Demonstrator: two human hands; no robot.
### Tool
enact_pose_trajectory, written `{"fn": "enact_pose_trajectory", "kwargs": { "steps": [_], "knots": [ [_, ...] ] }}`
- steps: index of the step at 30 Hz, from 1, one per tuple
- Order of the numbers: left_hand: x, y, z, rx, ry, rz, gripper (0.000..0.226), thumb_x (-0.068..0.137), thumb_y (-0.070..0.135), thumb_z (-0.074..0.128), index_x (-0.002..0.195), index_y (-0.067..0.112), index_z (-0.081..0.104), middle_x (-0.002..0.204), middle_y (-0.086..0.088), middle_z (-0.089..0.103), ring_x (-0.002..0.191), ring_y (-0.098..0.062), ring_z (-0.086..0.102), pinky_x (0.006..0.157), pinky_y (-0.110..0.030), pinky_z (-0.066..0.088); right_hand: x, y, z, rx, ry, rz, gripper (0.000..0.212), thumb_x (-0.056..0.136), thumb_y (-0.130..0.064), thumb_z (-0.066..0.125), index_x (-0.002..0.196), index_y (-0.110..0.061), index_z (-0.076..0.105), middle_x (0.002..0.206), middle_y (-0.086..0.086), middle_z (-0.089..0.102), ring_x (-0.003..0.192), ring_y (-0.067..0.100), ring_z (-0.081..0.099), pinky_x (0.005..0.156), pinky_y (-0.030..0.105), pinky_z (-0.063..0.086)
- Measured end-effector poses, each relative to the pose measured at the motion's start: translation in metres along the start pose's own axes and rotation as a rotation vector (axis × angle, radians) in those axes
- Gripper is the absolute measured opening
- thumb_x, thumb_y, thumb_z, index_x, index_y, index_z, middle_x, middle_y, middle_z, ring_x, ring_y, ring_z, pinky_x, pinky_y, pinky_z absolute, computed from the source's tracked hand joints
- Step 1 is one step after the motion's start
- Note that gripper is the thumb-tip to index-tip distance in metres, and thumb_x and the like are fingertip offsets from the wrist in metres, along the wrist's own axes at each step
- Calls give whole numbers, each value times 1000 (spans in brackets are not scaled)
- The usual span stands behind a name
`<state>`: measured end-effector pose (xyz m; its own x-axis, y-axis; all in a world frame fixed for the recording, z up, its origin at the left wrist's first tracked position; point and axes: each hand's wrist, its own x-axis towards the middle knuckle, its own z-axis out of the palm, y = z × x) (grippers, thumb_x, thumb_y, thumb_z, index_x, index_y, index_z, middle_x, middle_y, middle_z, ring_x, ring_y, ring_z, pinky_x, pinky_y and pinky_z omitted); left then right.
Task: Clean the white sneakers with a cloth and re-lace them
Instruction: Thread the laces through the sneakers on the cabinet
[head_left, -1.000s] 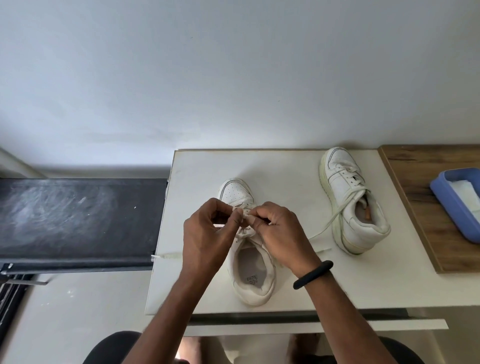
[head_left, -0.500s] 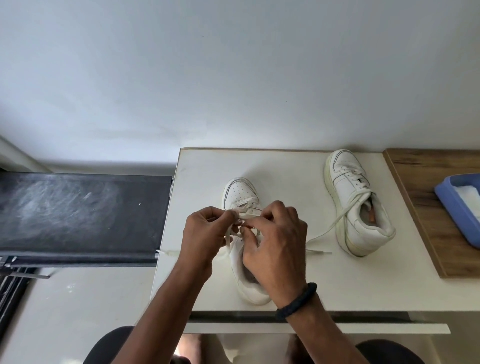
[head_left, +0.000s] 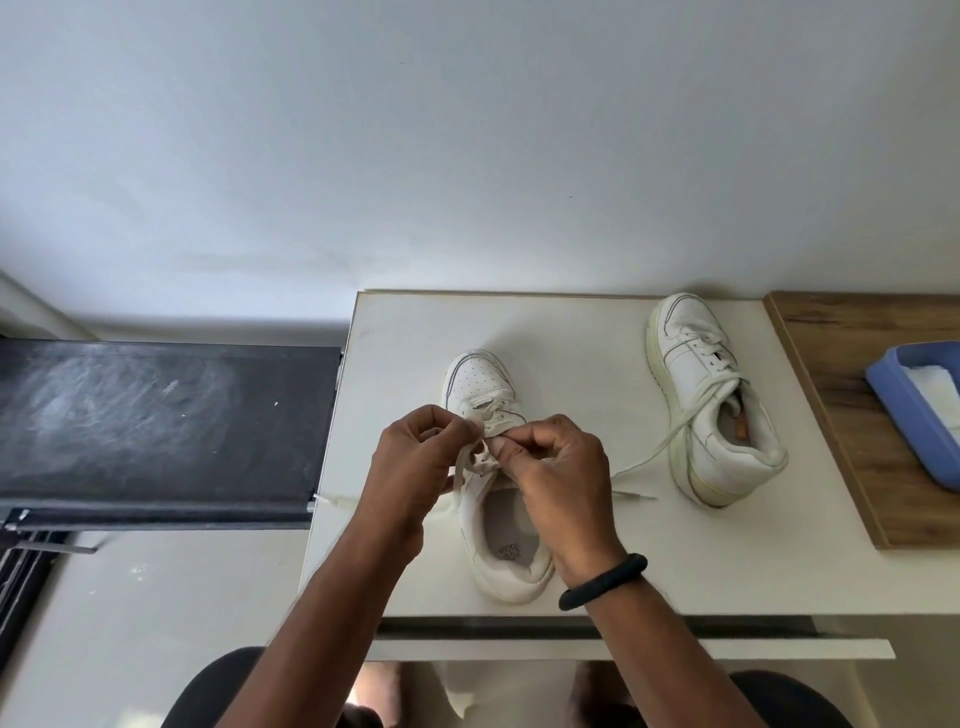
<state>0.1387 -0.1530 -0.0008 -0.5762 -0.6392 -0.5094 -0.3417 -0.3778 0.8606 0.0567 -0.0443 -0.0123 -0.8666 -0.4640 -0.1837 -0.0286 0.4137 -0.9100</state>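
— Pinching the lace (head_left: 480, 460) from both sides, then? Where is the grip?

— Over the eyelets of the near sneaker (head_left: 496, 478). The left hand (head_left: 415, 457) and right hand (head_left: 558, 467) are both closed on the lace, fingertips almost touching, with the toe cap just beyond them and the heel opening just behind.

— What changed from half a second back?

— The right hand then lay across the shoe's opening and hid it. It has drawn up toward the eyelets, so the insole shows again. The left hand has hardly moved.

— And the room around them?

— Left of the grip the white table (head_left: 395, 353) ends close by, and one lace tip pokes past that edge. Right of the grip there is bare tabletop crossed by a loose lace from the second sneaker (head_left: 711, 400), which stands well apart. Farther right, on a wooden board (head_left: 852, 415), sits a blue tray (head_left: 904, 410) holding a white cloth (head_left: 940, 384).
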Motion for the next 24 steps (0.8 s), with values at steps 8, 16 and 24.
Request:
{"fn": "enact_pose_trajectory", "kwargs": {
  "steps": [8, 16, 24],
  "knots": [
    [3, -7, -15, 172, 139, 38, 17, 90, 20, 70, 75, 13, 68, 75, -1, 73, 76, -16, 64, 72, -35, 51, 6, 4, -46, -387, -157, -85, 14, 81, -23, 75, 69, -21, 69, 82, -8, 63, 76, 4, 61, 60, 11, 41],
    [-3, -16, -21, 271, 145, 23, 19, 91, 27, 72, 80, 11, 73, 76, -2, 76, 81, -19, 68, 81, -45, 57, 12, 11, -75, -472, -248, -26, 13, 85, -27, 72, 72, -26, 70, 84, -13, 69, 73, 3, 64, 58, 16, 40],
    [1, -20, -27, 289, 208, 50, 19, 92, 26, 71, 79, 12, 73, 76, -1, 75, 79, -18, 68, 79, -42, 55, 19, 14, -85, -262, -314, 82, 11, 80, -19, 78, 70, -23, 77, 92, -20, 76, 91, 2, 69, 84, 30, 54]
  ]
}}
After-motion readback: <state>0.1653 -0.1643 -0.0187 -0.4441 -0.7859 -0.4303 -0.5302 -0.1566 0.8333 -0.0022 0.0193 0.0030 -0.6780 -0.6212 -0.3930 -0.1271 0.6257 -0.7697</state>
